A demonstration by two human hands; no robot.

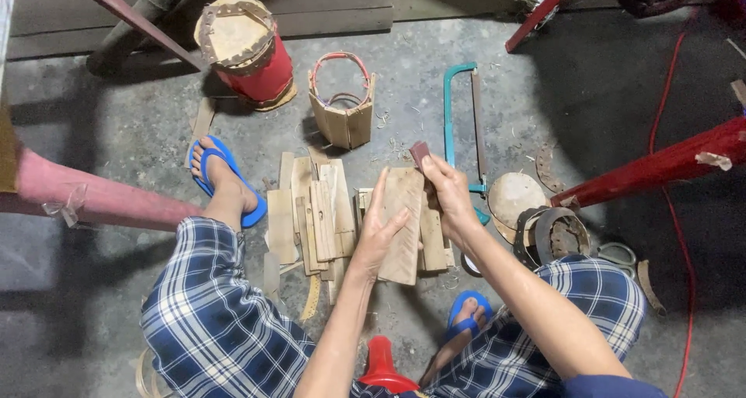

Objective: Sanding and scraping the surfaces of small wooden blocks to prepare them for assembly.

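So I'm looking straight down from the head cam, seated over a grey concrete floor [116, 235]. My left hand [378, 231] is holding a flat wooden slat [404, 211] up off the floor, fingers stretched out and laid flat along its left face, thumb tucked round the lower edge. My right hand [449, 196] sits at the slat's upper right edge, fingers pinching a small reddish-brown block [420, 154] pressed against the slat's top corner. Can't tell what the block is made of, looks like a sanding pad or a bit of wood.

Right under the slat is a loose pile of similar wooden slats [315, 211] spread on the floor, some stacked on each other. Just past the pile stands a half-built little barrel of slats [344, 118] with a red wire hoop round the top. Further up-left there's a red drum [252, 60] with a tan skin top. To the right of my hand lies a teal-framed hacksaw [454, 110], and beside that a round wooden disc [515, 196] plus some dark metal rings [556, 235].

Blue flip-flops on both feet, the left one [221, 176] near the pile. Plaid trousers [210, 320] fill the bottom of the view, and a red cable [670, 95] runs along the right.
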